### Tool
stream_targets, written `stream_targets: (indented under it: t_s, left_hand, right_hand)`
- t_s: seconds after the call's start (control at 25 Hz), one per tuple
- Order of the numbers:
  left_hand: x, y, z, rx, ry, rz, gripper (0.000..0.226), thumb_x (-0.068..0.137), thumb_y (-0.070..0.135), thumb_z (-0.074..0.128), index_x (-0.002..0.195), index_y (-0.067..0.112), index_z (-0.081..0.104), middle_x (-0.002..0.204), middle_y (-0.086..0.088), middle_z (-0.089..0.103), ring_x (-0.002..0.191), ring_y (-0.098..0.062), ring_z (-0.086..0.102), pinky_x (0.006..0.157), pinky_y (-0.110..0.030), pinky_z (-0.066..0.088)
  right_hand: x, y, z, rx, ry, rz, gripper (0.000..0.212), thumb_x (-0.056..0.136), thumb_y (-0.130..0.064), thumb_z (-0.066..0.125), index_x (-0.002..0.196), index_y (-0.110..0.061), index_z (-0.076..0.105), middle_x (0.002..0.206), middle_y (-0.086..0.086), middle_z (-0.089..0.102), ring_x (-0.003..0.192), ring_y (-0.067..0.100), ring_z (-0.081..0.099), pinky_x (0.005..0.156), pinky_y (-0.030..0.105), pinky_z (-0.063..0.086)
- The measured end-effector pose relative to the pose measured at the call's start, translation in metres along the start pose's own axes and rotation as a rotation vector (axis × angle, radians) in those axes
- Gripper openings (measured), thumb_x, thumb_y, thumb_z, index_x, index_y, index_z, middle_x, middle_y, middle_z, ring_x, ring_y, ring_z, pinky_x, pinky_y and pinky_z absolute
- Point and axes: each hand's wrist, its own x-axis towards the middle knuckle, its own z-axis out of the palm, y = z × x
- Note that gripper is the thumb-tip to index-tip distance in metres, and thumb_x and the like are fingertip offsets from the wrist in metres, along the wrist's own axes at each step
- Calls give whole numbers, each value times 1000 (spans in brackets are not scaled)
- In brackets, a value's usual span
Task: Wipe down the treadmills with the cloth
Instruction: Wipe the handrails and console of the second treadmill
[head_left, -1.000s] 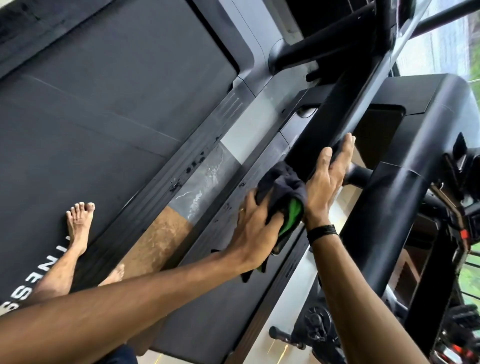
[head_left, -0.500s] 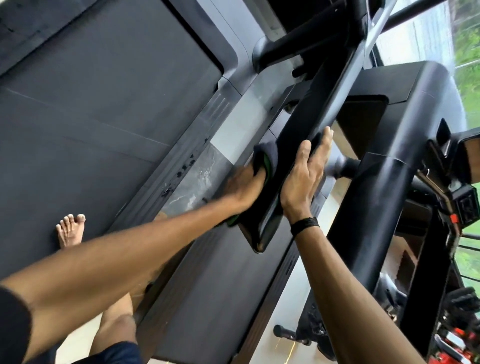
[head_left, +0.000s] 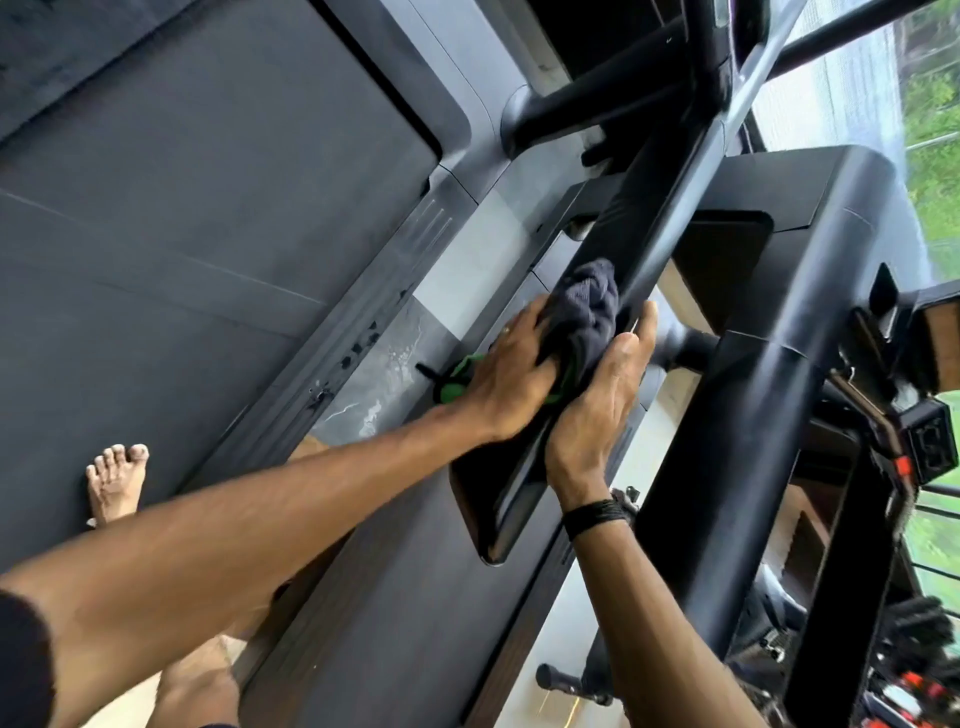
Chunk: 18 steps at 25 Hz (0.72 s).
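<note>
A dark grey cloth (head_left: 589, 306) with a green edge is bunched on the black side handrail (head_left: 639, 234) of a treadmill. My left hand (head_left: 511, 374) grips the cloth and presses it against the rail. My right hand (head_left: 602, 400) lies along the rail's right side, fingers fairly straight, touching the cloth and the rail. The rail's lower end (head_left: 498, 525) sticks out below both hands. A second treadmill's belt (head_left: 182, 208) fills the left of the view.
My bare foot (head_left: 117, 480) stands on the left treadmill's belt. Tiled floor (head_left: 374, 374) shows in the gap between the machines. A thick black upright (head_left: 737, 457) and console parts stand right of the rail. A window with greenery is at the far right.
My left hand has slid the cloth back and forth along the handrail; the cloth is now bunched on top of the rail between both hands. My right hand has stayed on the rail.
</note>
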Motion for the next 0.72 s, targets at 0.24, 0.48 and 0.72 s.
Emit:
stream_targets:
  t_s: [0.24,0.48,0.72]
  left_hand:
    - [46,1,-8,103,-48,-500,61,98,60,29,141,23,51,138,-15,59,125,-35,55,104,-39,43]
    - [-66,16,-12,247,-15,-387,40,101,37,27,137,28,41,135,-8,49,118,-33,54,101,-47,43]
    - [-25,23,-1,10,-9,-3,53,93,50,37,145,48,34,153,17,39,141,-5,37,120,-35,28]
  right_hand:
    - [-2,-9,0,-114,-7,8,55,106,-36,24,156,-16,21,164,-1,21,151,8,15,123,33,15]
    - [0,-9,2,-98,-1,25,59,103,-41,24,157,-15,19,164,-2,18,151,7,12,124,36,14]
    - [14,2,-7,339,54,255,63,100,-49,35,156,-25,19,161,-16,19,145,-6,21,119,18,22]
